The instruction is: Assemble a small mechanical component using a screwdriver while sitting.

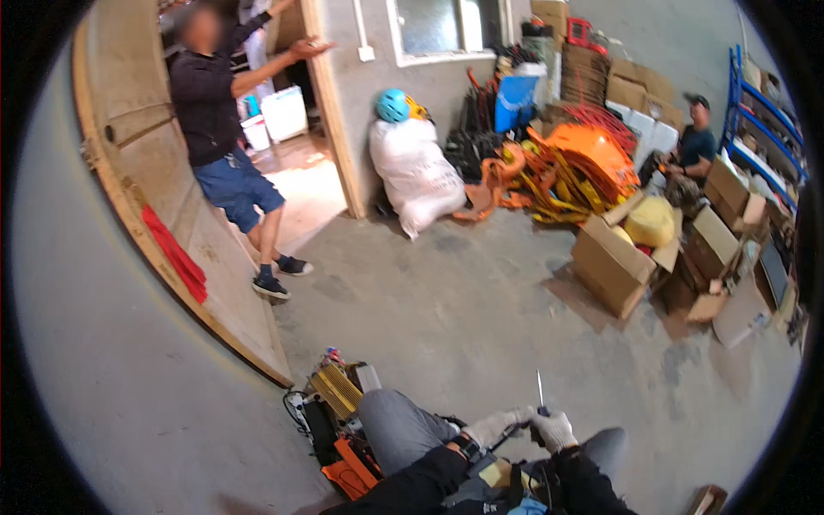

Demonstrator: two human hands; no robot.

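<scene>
My right hand, in a whitish work glove, is closed round a screwdriver. Its thin metal shaft points up and away from me, above my lap. Close beside it, my left hand, also gloved, has its fingers curled near the screwdriver's handle. A dark narrow piece lies along the left palm, but what it belongs to is too small to tell. Below the hands, in my lap, lie a pale yellowish piece and other dark parts, partly hidden by my sleeves.
Left of my knee lie a gold finned metal box and an orange part. A person stands in the doorway, arm outstretched; another sits at the right. A white sack, orange plastic parts and an open carton stand ahead.
</scene>
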